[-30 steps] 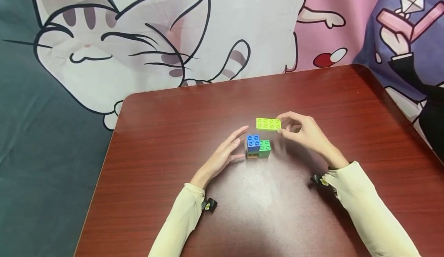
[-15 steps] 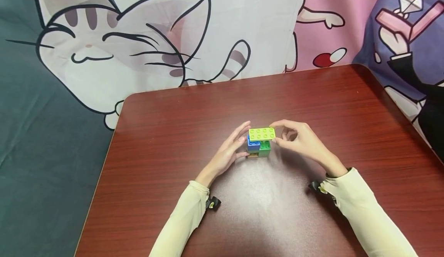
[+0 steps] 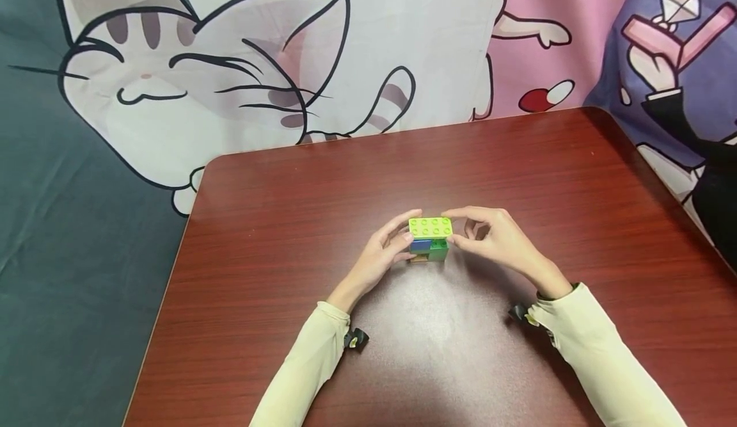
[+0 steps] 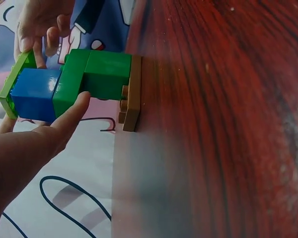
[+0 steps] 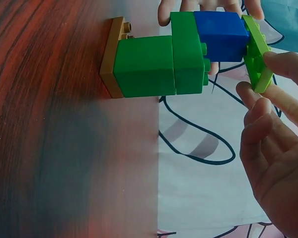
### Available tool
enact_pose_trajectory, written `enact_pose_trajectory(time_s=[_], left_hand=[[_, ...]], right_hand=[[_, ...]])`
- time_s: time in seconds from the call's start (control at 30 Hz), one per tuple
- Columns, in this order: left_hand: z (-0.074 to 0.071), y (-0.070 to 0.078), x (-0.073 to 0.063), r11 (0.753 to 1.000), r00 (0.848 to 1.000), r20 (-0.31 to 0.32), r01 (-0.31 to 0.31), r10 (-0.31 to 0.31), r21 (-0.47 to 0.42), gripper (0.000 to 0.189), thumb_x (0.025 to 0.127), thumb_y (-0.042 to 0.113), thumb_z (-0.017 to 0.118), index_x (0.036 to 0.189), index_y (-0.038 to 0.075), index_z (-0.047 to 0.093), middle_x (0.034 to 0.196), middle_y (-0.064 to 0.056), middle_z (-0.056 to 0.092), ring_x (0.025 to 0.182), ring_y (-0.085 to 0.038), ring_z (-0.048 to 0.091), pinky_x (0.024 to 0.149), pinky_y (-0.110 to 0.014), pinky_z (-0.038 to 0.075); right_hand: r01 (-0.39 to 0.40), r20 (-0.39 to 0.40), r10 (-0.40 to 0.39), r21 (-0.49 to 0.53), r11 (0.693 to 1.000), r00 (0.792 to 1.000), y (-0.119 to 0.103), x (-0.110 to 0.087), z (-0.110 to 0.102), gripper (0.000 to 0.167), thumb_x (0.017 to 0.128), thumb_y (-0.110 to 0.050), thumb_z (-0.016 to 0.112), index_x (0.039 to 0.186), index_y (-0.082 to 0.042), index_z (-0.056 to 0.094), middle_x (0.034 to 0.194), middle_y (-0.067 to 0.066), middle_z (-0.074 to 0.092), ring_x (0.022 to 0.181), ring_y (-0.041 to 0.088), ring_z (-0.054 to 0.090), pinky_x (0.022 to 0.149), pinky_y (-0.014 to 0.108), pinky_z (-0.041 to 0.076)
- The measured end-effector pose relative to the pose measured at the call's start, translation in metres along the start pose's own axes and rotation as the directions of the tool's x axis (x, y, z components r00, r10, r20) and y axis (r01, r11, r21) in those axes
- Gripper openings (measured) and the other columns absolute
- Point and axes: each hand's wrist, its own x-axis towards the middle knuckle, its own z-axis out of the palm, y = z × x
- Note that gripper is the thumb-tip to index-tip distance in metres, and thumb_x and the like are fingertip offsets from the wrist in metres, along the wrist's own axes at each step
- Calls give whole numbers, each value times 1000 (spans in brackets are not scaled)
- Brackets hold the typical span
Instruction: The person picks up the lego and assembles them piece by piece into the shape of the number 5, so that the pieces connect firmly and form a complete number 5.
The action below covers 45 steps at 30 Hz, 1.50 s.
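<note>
A stack of toy building bricks stands on the table. Its brown base plate (image 4: 134,94) bears a green brick (image 5: 144,67), a wider green brick (image 5: 187,54) and a blue brick (image 5: 221,37). A lime-green plate (image 3: 430,227) lies over the blue brick at a slight slant, its right part overhanging the green studs. My right hand (image 3: 498,241) pinches the plate's right end between thumb and fingers. My left hand (image 3: 377,251) holds the stack from the left, thumb by the plate's left end, one finger (image 4: 79,106) against the wider green brick.
The stack stands around the middle of a reddish-brown wooden table (image 3: 288,222). Behind the table's far edge hangs a cloth backdrop (image 3: 437,43) with cartoon drawings. A small black device (image 3: 357,339) is on the left wrist, another (image 3: 518,314) on the right.
My right hand has brought the lime-green plate left and toward me, down onto the blue brick. My left hand has moved right and closed in around the stack.
</note>
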Motion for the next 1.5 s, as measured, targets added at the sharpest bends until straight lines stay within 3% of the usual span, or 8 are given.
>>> enact_pose_trajectory(time_s=[0.23,0.4,0.7,1.03,1.27,1.5], left_hand=[[-7,-18,6,999,1000,-11,27,-28,-36,41,99,15,45,139,9,41,139,-11,41,113,-26,52,90,-53,42],[-6,-18,6,997,999,2,50,-50,-62,41,100,9,40,140,4,38,141,-15,39,116,-27,49,93,-54,39],[0,2,-1,996,999,17,31,-30,-85,41,100,5,37,140,-3,34,141,-20,36,117,-26,47,96,-56,34],[-7,-19,6,996,999,-16,30,-32,-81,39,99,3,40,137,-3,38,136,-20,42,113,-26,51,93,-51,40],[-7,-19,6,995,1000,-17,20,-21,-94,39,99,6,42,137,-2,40,134,-20,44,113,-25,52,93,-47,42],[-8,-16,6,999,998,-42,47,-48,-27,38,98,4,43,135,-4,42,130,-20,47,108,-22,55,93,-48,41]], right_hand=[[25,2,-25,-4,1000,1000,-31,5,-5,35,70,9,74,104,1,67,69,-2,56,57,12,49,47,25,43],[35,3,-35,-21,999,999,-32,6,-5,34,70,9,74,103,2,67,67,-2,53,55,16,48,48,23,42],[30,1,-30,-11,999,1000,-32,7,-3,34,71,8,73,103,1,67,68,-3,53,56,17,48,48,24,42],[34,-8,-34,-2,999,999,-33,7,-4,34,71,10,72,103,2,66,70,-1,55,56,15,48,47,23,41],[27,-7,-27,2,1000,1000,-33,6,-4,34,71,10,71,103,2,66,71,-2,55,57,12,48,46,23,41],[42,-10,-42,-13,999,999,-32,7,-3,35,70,11,71,103,2,66,70,-1,55,56,13,48,46,22,41]])
